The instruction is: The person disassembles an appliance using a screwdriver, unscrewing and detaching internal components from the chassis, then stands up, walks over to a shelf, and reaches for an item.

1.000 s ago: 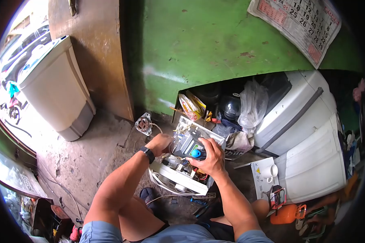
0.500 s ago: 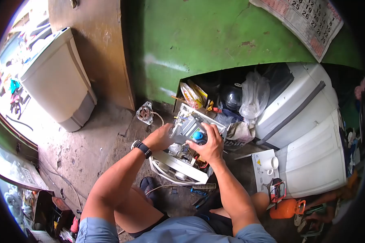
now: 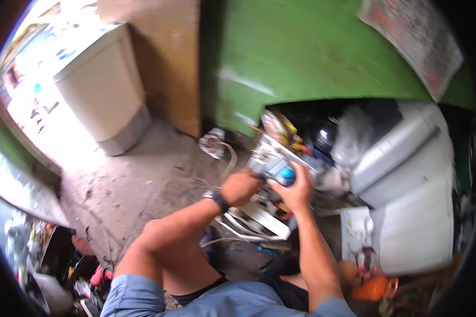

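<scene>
A grey boxy part [image 3: 276,167] with a round blue knob [image 3: 287,176] is held above an opened white appliance housing [image 3: 264,217] with loose wires and parts inside. My right hand [image 3: 297,188] grips the part on its right side, thumb and fingers around the knob. On the part's left side is my left hand [image 3: 241,187], fingers closed, with a black band at the wrist. Motion blur hides what exactly its fingertips pinch. A small round motor [image 3: 213,142] with a pale cable lies on the floor beyond my left hand.
A tall white appliance [image 3: 103,87] stands at the left by a wooden panel. White appliance bodies [image 3: 415,216] lie at the right, with a white mug [image 3: 365,224] beside them. Under the green wall [image 3: 296,47] are plastic bags [image 3: 351,137]. An orange tank [image 3: 373,288] is lower right.
The view has swung, so most things appear further right, and it is blurred. Both hands have stayed at the grey part, which sits slightly turned between them.
</scene>
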A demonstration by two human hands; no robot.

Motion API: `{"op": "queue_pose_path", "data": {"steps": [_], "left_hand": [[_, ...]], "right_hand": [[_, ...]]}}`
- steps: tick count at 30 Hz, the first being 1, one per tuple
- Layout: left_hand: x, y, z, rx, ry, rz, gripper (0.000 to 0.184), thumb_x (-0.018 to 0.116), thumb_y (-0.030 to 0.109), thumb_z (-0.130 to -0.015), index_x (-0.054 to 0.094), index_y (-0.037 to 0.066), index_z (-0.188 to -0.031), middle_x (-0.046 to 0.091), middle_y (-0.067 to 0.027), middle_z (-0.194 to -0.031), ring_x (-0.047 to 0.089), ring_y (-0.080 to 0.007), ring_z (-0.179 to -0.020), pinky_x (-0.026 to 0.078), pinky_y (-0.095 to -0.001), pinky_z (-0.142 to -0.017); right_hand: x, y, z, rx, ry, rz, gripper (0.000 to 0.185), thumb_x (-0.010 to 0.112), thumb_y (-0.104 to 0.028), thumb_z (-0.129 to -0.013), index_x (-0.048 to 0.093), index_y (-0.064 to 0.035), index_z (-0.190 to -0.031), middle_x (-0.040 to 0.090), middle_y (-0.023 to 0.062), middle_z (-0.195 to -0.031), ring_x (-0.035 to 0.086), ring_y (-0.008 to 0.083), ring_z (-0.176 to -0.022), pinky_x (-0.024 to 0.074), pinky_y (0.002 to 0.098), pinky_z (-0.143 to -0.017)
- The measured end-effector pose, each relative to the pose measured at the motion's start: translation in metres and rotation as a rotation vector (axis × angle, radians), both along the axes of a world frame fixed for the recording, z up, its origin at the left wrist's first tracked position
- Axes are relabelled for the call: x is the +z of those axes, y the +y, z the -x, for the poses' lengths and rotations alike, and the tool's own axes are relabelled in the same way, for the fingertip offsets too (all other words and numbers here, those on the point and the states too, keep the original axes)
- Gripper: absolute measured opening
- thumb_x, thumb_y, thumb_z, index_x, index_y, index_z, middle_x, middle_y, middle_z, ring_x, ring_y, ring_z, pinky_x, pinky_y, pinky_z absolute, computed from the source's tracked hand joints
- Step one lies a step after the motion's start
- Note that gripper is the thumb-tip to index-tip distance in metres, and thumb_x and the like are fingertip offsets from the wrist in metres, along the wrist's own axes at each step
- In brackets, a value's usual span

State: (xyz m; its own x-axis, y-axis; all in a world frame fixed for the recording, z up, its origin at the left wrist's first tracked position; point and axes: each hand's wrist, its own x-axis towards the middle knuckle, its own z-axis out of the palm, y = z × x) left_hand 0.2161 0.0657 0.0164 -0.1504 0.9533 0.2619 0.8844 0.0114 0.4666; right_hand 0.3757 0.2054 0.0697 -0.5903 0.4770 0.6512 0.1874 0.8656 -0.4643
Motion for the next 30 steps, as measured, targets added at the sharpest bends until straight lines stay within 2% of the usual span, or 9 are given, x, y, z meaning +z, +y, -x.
{"op": "queue_pose_path", "data": {"steps": [1, 2, 3, 4, 6, 15, 18, 24, 30], "left_hand": [[0.015, -0.001, 0.0, 0.067, -0.009, 0.181, 0.015, 0.069, 0.015, -0.084, 0.074, 0.013, -0.098, 0.07, -0.0137, -0.114, 0.064, -0.033, -0.108, 0.057, -0.0449, -0.082], [0.028, -0.005, -0.002, 0.116, -0.059, 0.206, 0.009, 0.067, 0.016, -0.087, 0.072, 0.012, -0.092, 0.071, -0.0157, -0.108, 0.068, -0.0375, -0.097, 0.057, -0.0469, -0.08], [-0.014, 0.009, 0.008, 0.052, -0.016, 0.129, 0.01, 0.066, 0.018, -0.087, 0.071, 0.011, -0.092, 0.072, -0.0165, -0.097, 0.069, -0.0395, -0.09, 0.056, -0.0492, -0.077], [-0.017, 0.008, 0.012, -0.024, -0.021, -0.025, 0.012, 0.067, 0.02, -0.087, 0.071, 0.01, -0.091, 0.071, -0.0174, -0.087, 0.069, -0.0392, -0.088, 0.056, -0.0507, -0.075], [-0.009, 0.009, 0.014, -0.046, -0.071, -0.009, 0.017, 0.066, 0.024, -0.089, 0.072, 0.009, -0.091, 0.071, -0.0191, -0.082, 0.069, -0.0402, -0.085, 0.055, -0.0515, -0.075], [0.007, 0.011, 0.001, 0.137, -0.257, 0.145, 0.033, 0.063, 0.035, -0.09, 0.075, 0.004, -0.09, 0.071, -0.0232, -0.086, 0.07, -0.0415, -0.081, 0.056, -0.0499, -0.074], [0.0, 0.015, 0.013, 0.033, -0.362, 0.168, 0.036, 0.065, 0.038, -0.088, 0.076, 0.004, -0.091, 0.071, -0.0244, -0.086, 0.071, -0.0415, -0.081, 0.056, -0.0493, -0.072], [0.016, 0.015, 0.006, 0.141, -0.303, 0.248, 0.039, 0.072, 0.039, -0.08, 0.077, 0.002, -0.092, 0.074, -0.0237, -0.091, 0.072, -0.0408, -0.089, 0.058, -0.0483, -0.08], [-0.008, 0.016, -0.011, 0.181, -0.08, 0.045, 0.022, 0.069, 0.018, -0.075, 0.07, -0.003, -0.079, 0.072, -0.0194, -0.092, 0.064, -0.0388, -0.1, 0.057, -0.0468, -0.085]], "right_hand": [[-0.001, -0.002, 0.003, 0.013, 0.018, 0.01, 0.069, 0.096, -0.026, -0.061, 0.062, -0.0035, -0.117, 0.065, 0.0163, -0.107, 0.064, 0.0385, -0.1, 0.0526, 0.0466, -0.086], [-0.003, -0.003, 0.005, 0.025, 0.016, 0.018, 0.069, 0.095, -0.023, -0.06, 0.062, -0.0033, -0.117, 0.064, 0.0162, -0.106, 0.064, 0.039, -0.099, 0.0524, 0.047, -0.085], [-0.004, -0.005, 0.006, 0.039, 0.022, 0.011, 0.07, 0.095, -0.02, -0.058, 0.062, -0.0033, -0.118, 0.064, 0.0168, -0.105, 0.063, 0.0399, -0.098, 0.0522, 0.0482, -0.085], [-0.002, -0.008, 0.006, 0.038, 0.009, -0.025, 0.07, 0.094, -0.017, -0.057, 0.061, -0.0032, -0.118, 0.063, 0.0175, -0.104, 0.063, 0.0408, -0.098, 0.0518, 0.0496, -0.086], [-0.002, -0.01, 0.002, 0.053, -0.04, -0.081, 0.074, 0.094, -0.016, -0.057, 0.059, -0.0022, -0.12, 0.06, 0.0181, -0.107, 0.061, 0.0417, -0.101, 0.051, 0.0502, -0.087], [-0.003, -0.016, -0.005, 0.033, -0.079, -0.069, 0.073, 0.092, -0.014, -0.059, 0.057, 0.0002, -0.122, 0.059, 0.0185, -0.11, 0.061, 0.0413, -0.103, 0.0503, 0.0494, -0.09], [-0.004, -0.017, -0.003, 0.033, -0.094, -0.074, 0.076, 0.092, -0.016, -0.058, 0.056, -0.0036, -0.124, 0.058, 0.0163, -0.111, 0.061, 0.0405, -0.104, 0.0503, 0.0503, -0.088], [-0.009, -0.017, -0.005, 0.026, -0.104, -0.072, 0.077, 0.091, -0.013, -0.058, 0.056, -0.0045, -0.125, 0.056, 0.0158, -0.112, 0.06, 0.0402, -0.106, 0.0499, 0.0499, -0.09], [-0.015, -0.016, -0.007, -0.006, -0.13, -0.109, 0.077, 0.091, -0.012, -0.059, 0.056, -0.0039, -0.127, 0.056, 0.0161, -0.112, 0.06, 0.0407, -0.106, 0.0503, 0.05, -0.09]]}}
